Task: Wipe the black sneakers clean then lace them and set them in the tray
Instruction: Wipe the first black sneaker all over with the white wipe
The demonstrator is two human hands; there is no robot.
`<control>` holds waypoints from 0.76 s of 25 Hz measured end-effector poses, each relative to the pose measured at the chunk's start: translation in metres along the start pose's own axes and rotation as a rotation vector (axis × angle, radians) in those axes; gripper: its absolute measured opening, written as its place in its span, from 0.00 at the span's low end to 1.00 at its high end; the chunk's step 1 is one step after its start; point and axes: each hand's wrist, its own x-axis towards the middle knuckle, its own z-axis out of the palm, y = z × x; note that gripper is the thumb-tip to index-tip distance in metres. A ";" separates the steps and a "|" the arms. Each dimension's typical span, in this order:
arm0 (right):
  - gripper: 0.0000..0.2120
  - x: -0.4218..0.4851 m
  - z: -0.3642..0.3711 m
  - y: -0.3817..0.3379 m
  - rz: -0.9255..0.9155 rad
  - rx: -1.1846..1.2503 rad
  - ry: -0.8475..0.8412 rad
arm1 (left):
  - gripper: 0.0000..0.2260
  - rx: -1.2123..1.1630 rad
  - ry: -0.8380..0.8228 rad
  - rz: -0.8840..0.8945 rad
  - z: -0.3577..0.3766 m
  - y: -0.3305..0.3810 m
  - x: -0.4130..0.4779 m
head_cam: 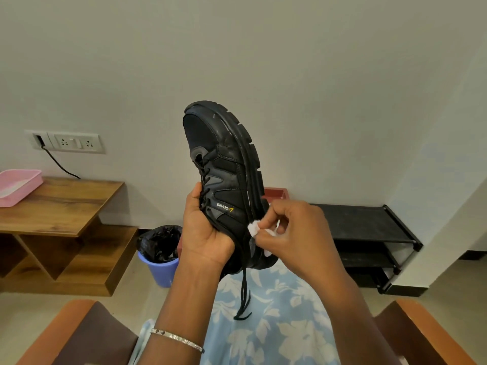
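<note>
Head view: we see one black sneaker (224, 177) held in the air at chest height over the lap, toe up, heel down, its lugged sole turned to the right. We judge it moderately light. The sole looks stiff and the upper padded and yielding, so a hold round the collar and tongue gives a firm purchase, while the glossy side panels look more likely to slip. The left hand (208, 233) has that hold: palm under the lace area, thumb over the eyelets, fingers wrapped round the far side of the upper, wrist bent back to keep the shoe upright. The right hand (295, 233) is curled, pinching a small white wad (253, 229) between thumb and fingertips and pressing it against the lower side near the heel, where upper meets sole. We cannot tell what the wad is made of; it looks soft and easily crushed. Pale scuffs show along the sole rim higher up. A loose lace (243, 293) dangles from the shoe and could snag. The pink tray (25, 192) sits well apart, at far left on the wooden surface (66, 204). We see no second sneaker.
</note>
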 end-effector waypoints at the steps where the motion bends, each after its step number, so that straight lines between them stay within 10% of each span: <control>1: 0.06 -0.002 0.000 0.001 0.026 -0.020 -0.023 | 0.22 -0.001 0.006 0.009 0.000 0.001 0.000; 9: 0.04 0.022 0.010 -0.007 -0.068 0.108 0.241 | 0.24 0.022 -0.027 -0.024 0.004 -0.004 0.000; 16: 0.04 -0.004 -0.001 0.009 0.059 0.054 -0.133 | 0.22 0.002 0.006 0.020 0.000 0.003 0.003; 19: 0.03 0.014 -0.006 0.005 -0.031 0.021 0.037 | 0.21 -0.008 0.002 -0.021 0.000 0.001 0.004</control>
